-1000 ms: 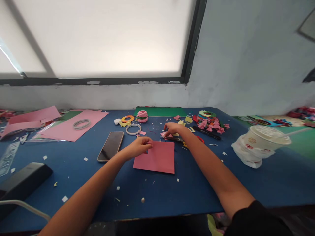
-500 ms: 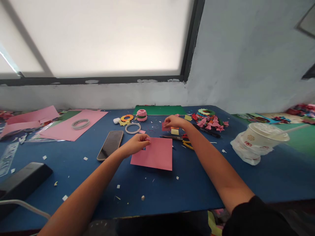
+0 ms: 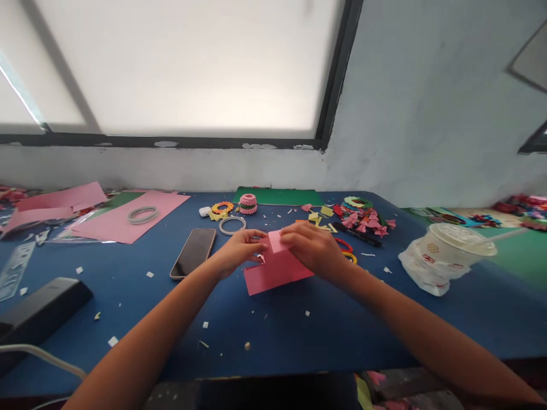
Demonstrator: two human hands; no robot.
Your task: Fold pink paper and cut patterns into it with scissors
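Observation:
A pink paper sheet (image 3: 273, 277), tilted above the table, has a cut notch at its left side. My left hand (image 3: 239, 250) pinches its upper left edge, thumb and fingers closed. My right hand (image 3: 315, 249) is closed on a small pale pink paper square (image 3: 277, 241), which lies against the sheet's upper part. Its fingers hide the sheet's upper right. Behind my right hand, red and yellow scissor handles (image 3: 349, 256) show in part; the blades are hidden.
A phone (image 3: 193, 253) and a tape roll (image 3: 232, 225) lie left of my hands. A lidded cup with a straw (image 3: 448, 250) stands at right. Folded paper pieces (image 3: 363, 219) are heaped behind. Pink sheets (image 3: 123, 219) and a black box-like object (image 3: 47, 307) are farther left.
My right hand has come nearer and left, bringing the small pink square over the sheet. The sheet has turned and tilted. The scissors have become mostly covered.

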